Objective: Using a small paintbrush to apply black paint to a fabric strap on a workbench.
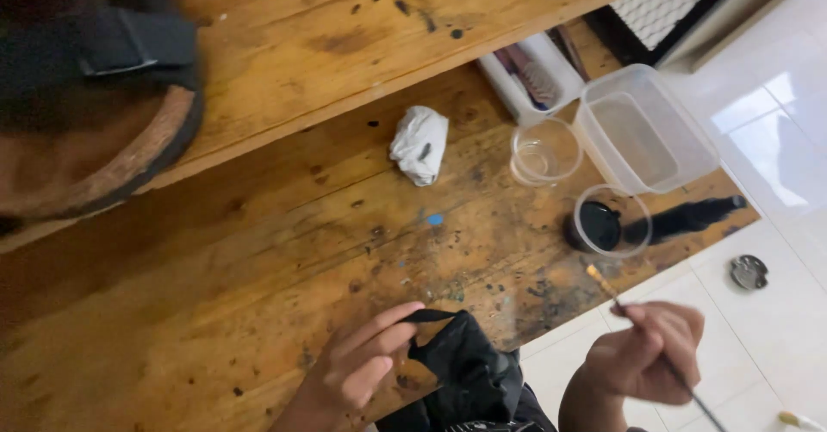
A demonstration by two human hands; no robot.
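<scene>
The left hand [362, 365] is pinching the black fabric item [469, 372] by its strap at the wooden table's [258, 260] near edge. The right hand [646, 350] is gripping a thin brush [642, 333], its long axis running diagonally, tip pointing up-left toward the clear cup of black paint [607, 221].

Hands at the near edge of a wooden workbench [258, 251], things spread beyond them.

The left hand [362, 359] pinches a folded piece of material [469, 367] just to its right; the right hand [650, 350], further right, holds a thin brush [642, 337]. Beyond the left hand lies a crumpled cloth [420, 143]. Beyond the right hand stand a cup of liquid [607, 221], an empty cup [545, 150] and a plastic tub [646, 130], with a tray of brushes [532, 74] behind them.
</scene>
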